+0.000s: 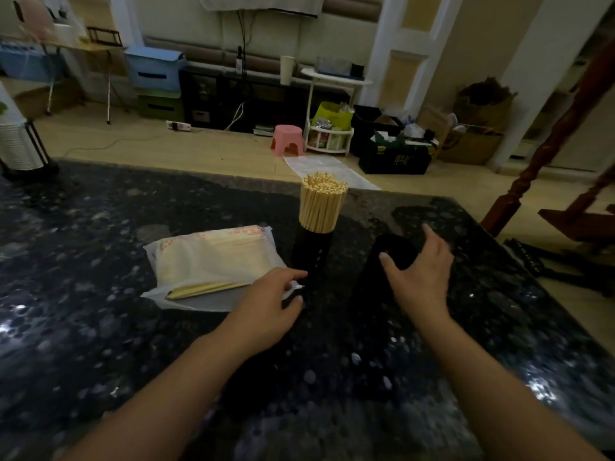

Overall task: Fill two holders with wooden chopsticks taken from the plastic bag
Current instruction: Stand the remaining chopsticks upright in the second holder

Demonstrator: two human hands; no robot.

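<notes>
A black cylindrical holder stands on the dark speckled table, packed with a bundle of wooden chopsticks. To its right stands a second black holder; it shows no chopsticks. My right hand is spread open around this holder's top, thumb on the near side, fingers behind. A white plastic bag with chopsticks showing at its near edge lies left of the full holder. My left hand hovers by the bag's right end with loosely bent fingers, at the base of the full holder.
The table's far edge runs behind the holders, with wooden floor beyond. A white stack in a black stand sits at the table's far left corner. A pink stool and a white rack are on the floor. A red wooden chair stands at right.
</notes>
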